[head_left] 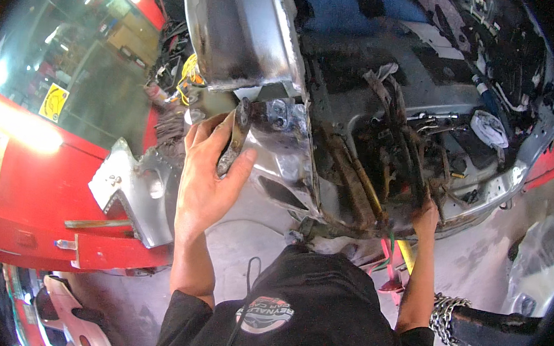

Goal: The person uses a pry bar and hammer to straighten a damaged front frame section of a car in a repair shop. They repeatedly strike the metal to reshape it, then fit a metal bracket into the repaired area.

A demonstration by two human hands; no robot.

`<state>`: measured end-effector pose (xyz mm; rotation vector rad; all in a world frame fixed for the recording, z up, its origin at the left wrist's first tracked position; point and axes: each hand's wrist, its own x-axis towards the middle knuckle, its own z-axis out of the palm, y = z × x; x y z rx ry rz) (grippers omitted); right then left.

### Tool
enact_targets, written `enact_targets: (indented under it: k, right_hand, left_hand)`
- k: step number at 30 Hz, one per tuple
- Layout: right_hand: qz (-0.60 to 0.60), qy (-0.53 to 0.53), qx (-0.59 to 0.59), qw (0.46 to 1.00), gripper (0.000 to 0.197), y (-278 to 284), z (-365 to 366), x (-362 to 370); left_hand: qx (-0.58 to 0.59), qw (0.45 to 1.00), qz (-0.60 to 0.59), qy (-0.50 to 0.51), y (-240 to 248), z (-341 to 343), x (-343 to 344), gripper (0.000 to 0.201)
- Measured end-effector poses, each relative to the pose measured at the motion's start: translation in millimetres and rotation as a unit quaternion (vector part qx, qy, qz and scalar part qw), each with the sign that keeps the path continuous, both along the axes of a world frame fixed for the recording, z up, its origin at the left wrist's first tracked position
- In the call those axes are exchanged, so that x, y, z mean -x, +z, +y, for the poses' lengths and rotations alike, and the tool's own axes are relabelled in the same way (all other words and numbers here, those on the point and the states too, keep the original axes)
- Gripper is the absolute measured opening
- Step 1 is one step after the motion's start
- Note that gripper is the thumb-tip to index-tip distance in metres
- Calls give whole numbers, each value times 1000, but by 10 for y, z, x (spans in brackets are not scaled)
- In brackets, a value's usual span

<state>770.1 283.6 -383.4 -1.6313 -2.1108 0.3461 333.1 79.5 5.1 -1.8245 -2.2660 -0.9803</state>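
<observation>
My left hand [206,184] is at the front left corner of a stripped car body, its thumb and fingers on either side of a narrow, rough, rusty metal strip [242,121]. Just right of that strip is a bare, shiny metal panel [285,154] with a dark slot-shaped opening. My right hand [425,220] is closed at the front edge of the engine bay, by the lower end of a long dark bar [408,154]. Its fingers are partly hidden, and I cannot make out what they hold.
Long rusty bars [358,179], a shiny wrench-like tool [434,116] and a white roll [489,129] lie in the bay. A cut sheet-metal piece [152,189] rests by the red vehicle [20,211] on the left. A chain [446,316] wraps a black beam at lower right.
</observation>
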Motion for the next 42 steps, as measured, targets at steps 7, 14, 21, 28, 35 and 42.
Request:
enact_targets:
  k: [7, 14, 21, 28, 35, 42]
  right_hand:
    - [105, 16, 64, 992, 69, 289, -25, 86]
    - [185, 37, 103, 977, 69, 222, 74, -82]
    - [209, 35, 175, 961, 67, -284, 363, -424]
    - [21, 39, 133, 990, 60, 57, 263, -443]
    - [-85, 73, -48, 993, 53, -347, 370, -557]
    - [-179, 65, -32, 981, 57, -51, 347, 163]
  left_hand:
    - [2, 1000, -30, -1, -6, -24, -7, 51]
    - [-23, 998, -57, 31, -62, -22, 3, 49]
    - [-85, 990, -83, 78, -282, 6, 15, 38]
    - [-112, 979, -132, 104, -345, 13, -31, 43]
    - [-165, 976, -119, 73, -423, -15, 34, 51]
    - [-382, 919, 45, 85, -471, -287, -279, 38]
